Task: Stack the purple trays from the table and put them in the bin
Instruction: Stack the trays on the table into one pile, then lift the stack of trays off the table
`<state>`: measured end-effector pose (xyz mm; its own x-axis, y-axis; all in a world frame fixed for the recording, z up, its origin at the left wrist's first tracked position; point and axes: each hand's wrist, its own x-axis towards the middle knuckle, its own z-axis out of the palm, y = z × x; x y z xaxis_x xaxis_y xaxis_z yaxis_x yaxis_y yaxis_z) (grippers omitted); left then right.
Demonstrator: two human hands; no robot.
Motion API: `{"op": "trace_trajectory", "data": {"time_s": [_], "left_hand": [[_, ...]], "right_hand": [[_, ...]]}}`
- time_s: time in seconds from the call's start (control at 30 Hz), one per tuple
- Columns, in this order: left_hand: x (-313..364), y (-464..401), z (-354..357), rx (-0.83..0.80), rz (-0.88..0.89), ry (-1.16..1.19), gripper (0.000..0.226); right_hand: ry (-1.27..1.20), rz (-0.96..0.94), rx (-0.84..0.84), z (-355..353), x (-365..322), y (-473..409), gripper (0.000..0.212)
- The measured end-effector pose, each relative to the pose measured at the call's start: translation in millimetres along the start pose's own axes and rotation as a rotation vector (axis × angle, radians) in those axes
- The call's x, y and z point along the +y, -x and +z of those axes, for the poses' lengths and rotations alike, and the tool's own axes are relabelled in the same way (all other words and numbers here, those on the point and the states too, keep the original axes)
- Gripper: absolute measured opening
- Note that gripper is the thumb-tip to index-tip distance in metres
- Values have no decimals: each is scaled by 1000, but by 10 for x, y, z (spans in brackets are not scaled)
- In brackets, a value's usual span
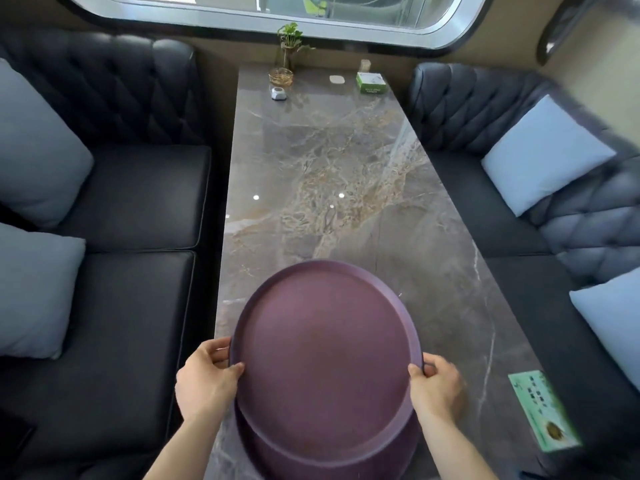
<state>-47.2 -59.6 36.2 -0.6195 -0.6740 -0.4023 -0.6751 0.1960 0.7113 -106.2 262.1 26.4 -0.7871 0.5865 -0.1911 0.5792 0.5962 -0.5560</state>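
Both hands, left hand and right hand, fingers gripping top purple tray rims

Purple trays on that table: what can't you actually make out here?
Head view:
- Lower tray: mostly covered by the top tray; tray count unclear.
- Bin: nowhere in frame.
- Green card: print too small and blurred.
- Left hand, right hand: fingers under the rim hidden.

Matt purple trays — glossy marble table
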Motion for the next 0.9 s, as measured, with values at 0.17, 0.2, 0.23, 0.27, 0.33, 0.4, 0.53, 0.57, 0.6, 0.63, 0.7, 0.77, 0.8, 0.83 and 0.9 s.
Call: {"op": "trace_trajectory", "data": {"time_s": [0.17, 0.2, 0.23, 0.27, 0.33, 0.4, 0.53, 0.57, 0.6, 0.63, 0.7, 0.77, 0.8, 0.83, 0.9], "left_hand": [[-164, 221, 82, 23, 7, -109, 43], [-176, 240, 93, 28, 14, -120, 43], [-184, 251, 99, 31, 21, -134, 43], [-186, 258, 102, 30, 27, -149, 43], [-183, 266, 100, 26, 46, -186, 44], [-183, 288, 106, 21, 63, -223, 44], [-205, 360, 147, 21, 107, -282, 45], [-211, 369, 158, 28, 119, -303, 45], [-213, 374, 164, 36, 126, -323, 45], [-213, 372, 165, 44, 130, -340, 45], [-212, 361, 164, 56, 129, -361, 44], [-213, 345, 170, 63, 129, -372, 43], [-212, 338, 177, 67, 128, -377, 42], [-212, 332, 182, 73, 126, -383, 40], [-217, 324, 187, 89, 119, -383, 35]], "right_hand": [[46, 23, 15, -17, 216, 173, 16], [52, 20, 16, -16, 237, 191, 17], [59, 19, 14, -13, 258, 202, 19], [61, 23, 15, -12, 272, 210, 19], [48, 33, 24, -6, 290, 228, 19], [26, 59, 27, -3, 314, 254, 18], [9, 115, 31, 1, 409, 289, 15], [12, 121, 34, 11, 438, 296, 16], [15, 126, 35, 21, 462, 303, 19], [15, 132, 35, 34, 479, 311, 22], [13, 143, 32, 54, 495, 330, 25], [18, 144, 29, 60, 492, 332, 23], [24, 142, 26, 57, 489, 327, 21], [30, 141, 20, 52, 487, 321, 19], [43, 137, 3, 43, 485, 311, 17]]}}
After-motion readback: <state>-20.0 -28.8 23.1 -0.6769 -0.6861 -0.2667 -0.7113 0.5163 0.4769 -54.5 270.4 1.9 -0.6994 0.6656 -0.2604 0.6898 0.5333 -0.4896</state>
